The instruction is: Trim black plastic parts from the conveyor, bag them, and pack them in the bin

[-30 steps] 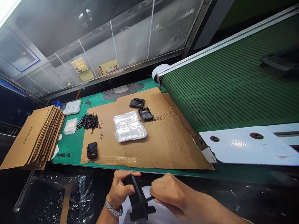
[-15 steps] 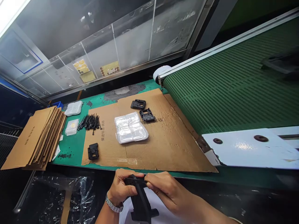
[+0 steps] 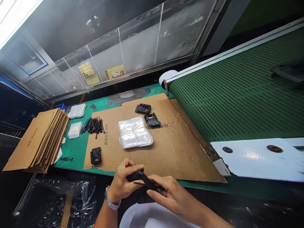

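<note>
A black plastic part (image 3: 145, 181), seen nearly edge-on, is held between my two hands in front of the table's near edge. My left hand (image 3: 127, 179), with a metal watch on its wrist, grips one end between thumb and fingers. On the other end, my right hand (image 3: 167, 191) pinches with thumb and fingers. Beyond them on the cardboard sheet (image 3: 166, 155) lies a stack of clear plastic bags (image 3: 135, 133). Two black plastic pieces (image 3: 143, 108) rest behind the bags, and another black piece (image 3: 96, 155) lies at the left near the front edge.
Several black pin-like pieces (image 3: 93, 125) lie heaped left of the bags. Farther left are two small bag stacks (image 3: 74, 129) and piled flat cardboard (image 3: 35, 139). A green conveyor belt (image 3: 237, 82) rises at the right, with a dark part on it.
Both hands have turned the black plastic part from hanging downward to a flatter, slanting position and raised it slightly. The camera view has shifted a little.
</note>
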Demonstrator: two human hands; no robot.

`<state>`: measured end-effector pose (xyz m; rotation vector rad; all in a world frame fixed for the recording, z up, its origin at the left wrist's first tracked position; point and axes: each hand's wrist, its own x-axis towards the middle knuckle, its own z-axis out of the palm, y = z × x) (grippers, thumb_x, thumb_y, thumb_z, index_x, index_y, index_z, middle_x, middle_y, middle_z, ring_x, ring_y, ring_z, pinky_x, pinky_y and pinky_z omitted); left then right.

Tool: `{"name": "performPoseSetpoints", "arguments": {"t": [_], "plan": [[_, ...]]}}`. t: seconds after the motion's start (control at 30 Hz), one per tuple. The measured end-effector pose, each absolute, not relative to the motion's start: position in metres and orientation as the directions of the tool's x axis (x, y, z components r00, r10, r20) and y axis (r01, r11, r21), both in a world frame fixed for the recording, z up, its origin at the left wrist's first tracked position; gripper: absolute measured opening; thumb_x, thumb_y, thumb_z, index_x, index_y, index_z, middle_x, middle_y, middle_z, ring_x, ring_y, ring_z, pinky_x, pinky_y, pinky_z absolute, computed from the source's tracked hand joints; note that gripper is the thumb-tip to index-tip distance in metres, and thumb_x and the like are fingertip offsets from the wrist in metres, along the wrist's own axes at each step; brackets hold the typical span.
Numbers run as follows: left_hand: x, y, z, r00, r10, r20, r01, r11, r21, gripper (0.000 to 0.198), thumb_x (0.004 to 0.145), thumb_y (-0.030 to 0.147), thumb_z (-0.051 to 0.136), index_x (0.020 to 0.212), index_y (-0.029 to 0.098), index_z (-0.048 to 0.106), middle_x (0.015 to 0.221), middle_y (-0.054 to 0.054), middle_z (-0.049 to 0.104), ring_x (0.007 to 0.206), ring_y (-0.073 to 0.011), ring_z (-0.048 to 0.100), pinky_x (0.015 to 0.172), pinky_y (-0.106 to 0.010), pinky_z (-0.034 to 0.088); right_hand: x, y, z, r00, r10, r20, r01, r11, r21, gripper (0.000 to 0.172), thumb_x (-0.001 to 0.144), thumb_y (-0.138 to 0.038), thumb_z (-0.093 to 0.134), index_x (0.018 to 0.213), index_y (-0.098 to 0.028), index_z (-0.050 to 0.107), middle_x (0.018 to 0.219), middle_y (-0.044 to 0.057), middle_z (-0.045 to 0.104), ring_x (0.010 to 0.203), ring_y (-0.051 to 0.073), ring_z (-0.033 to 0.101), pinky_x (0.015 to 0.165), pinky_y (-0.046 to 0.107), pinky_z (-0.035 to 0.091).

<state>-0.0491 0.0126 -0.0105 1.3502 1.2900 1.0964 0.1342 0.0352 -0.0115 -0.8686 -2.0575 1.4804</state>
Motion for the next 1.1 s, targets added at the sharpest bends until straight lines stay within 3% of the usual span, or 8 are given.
{"name": "performPoseSetpoints", "arguments": {"t": [0.13, 0.23, 0.3, 0.43, 0.67, 0.87, 1.0, 1.1], "plan": [[-0.026, 0.016, -0.017, -0.384, 0.908, -0.167, -0.313, 0.042, 0.949, 0.056, 0.055, 0.026, 0.076, 0.108, 0.025, 0.058, 0.111, -0.005, 0.054, 0.109, -0.0198, 0.045, 0.095, -0.029, 0.032, 0.119, 0.032, -0.024, -0.449, 0.868, 0.211, 0.264, 0.354, -0.897, 0.027, 0.086, -0.039, 0.041, 0.079, -0.017, 0.056, 0.058, -0.001, 0.055, 0.047, 0.010, 0.047, 0.042, 0.019, 0.039], [-0.011, 0.017, -0.027, -0.193, 0.869, -0.456, -0.776, 0.150, 0.613, 0.041, 0.063, 0.044, 0.068, 0.096, 0.020, 0.061, 0.096, -0.005, 0.062, 0.092, -0.0183, 0.057, 0.085, -0.031, 0.042, 0.110, 0.027, -0.033, -0.351, 0.834, 0.427, 0.277, 0.528, -0.803, 0.027, 0.089, -0.037, 0.038, 0.083, -0.017, 0.055, 0.058, 0.002, 0.060, 0.048, 0.012, 0.054, 0.046, 0.021, 0.044], [-0.009, 0.017, -0.032, -0.146, 0.828, -0.542, -0.870, 0.153, 0.469, 0.037, 0.062, 0.047, 0.068, 0.086, 0.018, 0.062, 0.074, -0.001, 0.062, 0.070, -0.0130, 0.059, 0.070, -0.026, 0.047, 0.110, 0.024, -0.035, -0.393, 0.773, 0.498, 0.255, 0.611, -0.749, 0.033, 0.089, -0.043, 0.035, 0.090, -0.017, 0.054, 0.065, 0.005, 0.064, 0.055, 0.014, 0.060, 0.051, 0.022, 0.047], [-0.018, 0.013, -0.034, -0.227, 0.815, -0.533, -0.792, 0.164, 0.588, 0.039, 0.062, 0.041, 0.070, 0.094, 0.020, 0.060, 0.057, 0.006, 0.054, 0.048, -0.0065, 0.050, 0.046, -0.017, 0.040, 0.122, 0.029, -0.024, -0.453, 0.749, 0.482, 0.255, 0.628, -0.735, 0.035, 0.093, -0.037, 0.024, 0.081, -0.019, 0.051, 0.062, 0.002, 0.060, 0.054, 0.012, 0.057, 0.052, 0.021, 0.045], [-0.017, -0.005, -0.027, -0.104, 0.871, -0.481, -0.702, 0.278, 0.655, 0.054, 0.051, 0.039, 0.078, 0.096, 0.018, 0.057, 0.072, 0.001, 0.061, 0.056, -0.0083, 0.054, 0.053, -0.019, 0.041, 0.118, 0.054, -0.007, -0.629, 0.570, 0.529, 0.260, 0.796, -0.547, 0.036, 0.093, -0.023, 0.024, 0.061, -0.020, 0.042, 0.050, -0.003, 0.045, 0.043, 0.009, 0.038, 0.043, 0.022, 0.028], [-0.021, -0.007, -0.032, -0.126, 0.848, -0.515, -0.693, 0.296, 0.657, 0.055, 0.053, 0.045, 0.075, 0.096, 0.016, 0.056, 0.053, 0.007, 0.050, 0.045, -0.0053, 0.043, 0.044, -0.017, 0.033, 0.126, 0.041, -0.008, -0.769, 0.416, 0.485, 0.211, 0.882, -0.421, 0.035, 0.089, -0.014, 0.026, 0.059, -0.020, 0.041, 0.048, -0.002, 0.048, 0.043, 0.011, 0.039, 0.044, 0.026, 0.023], [-0.027, -0.007, -0.035, -0.147, 0.854, -0.499, -0.669, 0.285, 0.687, 0.057, 0.055, 0.045, 0.074, 0.100, 0.017, 0.053, 0.053, 0.007, 0.048, 0.043, -0.0044, 0.041, 0.042, -0.016, 0.031, 0.132, 0.032, -0.010, -0.824, 0.316, 0.469, 0.080, 0.886, -0.457, 0.035, 0.091, -0.017, 0.023, 0.060, -0.021, 0.040, 0.048, -0.002, 0.048, 0.043, 0.011, 0.039, 0.043, 0.026, 0.023], [-0.028, -0.007, -0.034, -0.202, 0.869, -0.451, -0.639, 0.232, 0.734, 0.061, 0.051, 0.046, 0.076, 0.100, 0.018, 0.052, 0.060, 0.005, 0.053, 0.048, -0.0049, 0.044, 0.045, -0.016, 0.033, 0.128, 0.033, -0.012, -0.739, 0.487, 0.466, 0.163, 0.800, -0.577, 0.035, 0.093, -0.020, 0.021, 0.062, -0.021, 0.037, 0.050, -0.003, 0.046, 0.043, 0.010, 0.039, 0.045, 0.024, 0.027]]}}
